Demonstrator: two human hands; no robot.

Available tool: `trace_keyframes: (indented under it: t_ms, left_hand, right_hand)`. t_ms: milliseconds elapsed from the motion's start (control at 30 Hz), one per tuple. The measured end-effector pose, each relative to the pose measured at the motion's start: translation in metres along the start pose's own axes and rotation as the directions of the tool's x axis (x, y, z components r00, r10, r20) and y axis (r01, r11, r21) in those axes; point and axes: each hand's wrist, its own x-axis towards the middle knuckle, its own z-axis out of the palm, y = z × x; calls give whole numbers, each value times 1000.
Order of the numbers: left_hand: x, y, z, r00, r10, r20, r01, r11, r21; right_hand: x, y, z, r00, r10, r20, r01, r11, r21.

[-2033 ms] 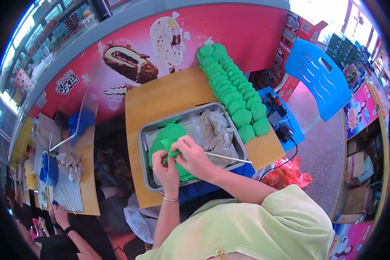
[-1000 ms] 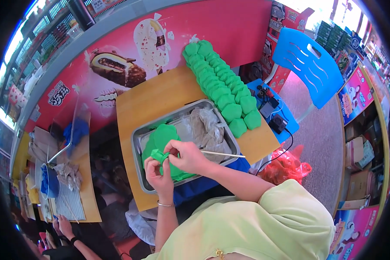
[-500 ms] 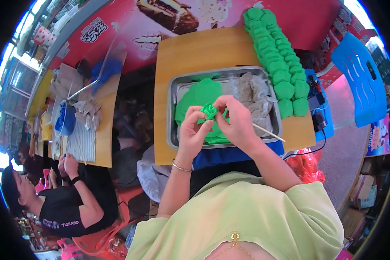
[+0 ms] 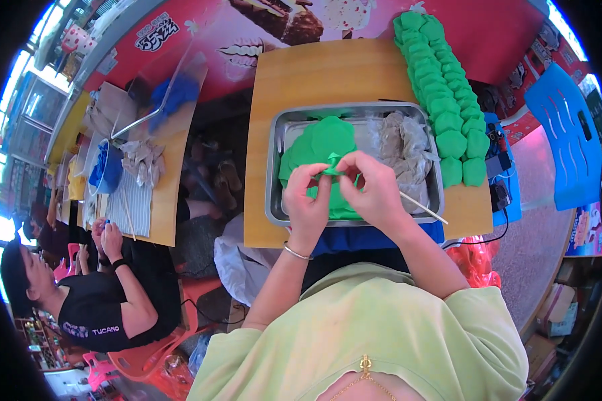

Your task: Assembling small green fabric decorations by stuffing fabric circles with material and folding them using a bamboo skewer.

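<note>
Above a metal tray [image 4: 272, 194], my left hand [image 4: 306, 199] and my right hand [image 4: 373, 187] are both closed, fingertips pinching a small folded green cloth piece [image 4: 332, 164] between them. The piece has a pointed top. Below it in the tray lie overlapping flat green cloth rounds [image 4: 333, 137]. Crumpled greyish-brown material in clear plastic [image 4: 405, 150] fills the tray's right part. A thin pale stick [image 4: 427, 208] sticks out from beside my right hand across the tray's rim; whether that hand holds it I cannot tell.
Rows of puffy green cloth pieces [image 4: 448, 120] line the right edge of the wooden table [image 4: 321, 73]. A blue chair [image 4: 562, 127] stands at right, near a black plug with a cable [image 4: 502, 195]. Leftward, another person [image 4: 100, 301] works at a second table [image 4: 170, 180].
The green cloth between my fingers has gone from a rounded bunch to a pointed fold. My fingertips have shifted on it. The whole view has swung slightly.
</note>
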Motion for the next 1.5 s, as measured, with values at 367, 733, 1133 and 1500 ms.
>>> trace_keyframes:
  t_ms: [367, 733, 1133, 1500]
  left_hand:
    - [4, -7, -8, 935, -31, 353, 254, 754, -605]
    - [13, -2, -12, 892, -99, 440, 238, 932, -274]
    - [8, 2, -29, 712, -78, 697, 492, 764, -417]
    - [-8, 13, 3, 868, -326, 375, 490, 429, -759]
  right_hand:
    - [7, 5, 1, 985, -150, -90, 142, 986, -92]
    - [7, 7, -15, 995, -93, 37, 95, 993, -76]
    - [12, 10, -45, 746, 26, 665, -551, 585, 595]
    - [-10, 1, -24, 966, 138, 218, -232, 836, 497]
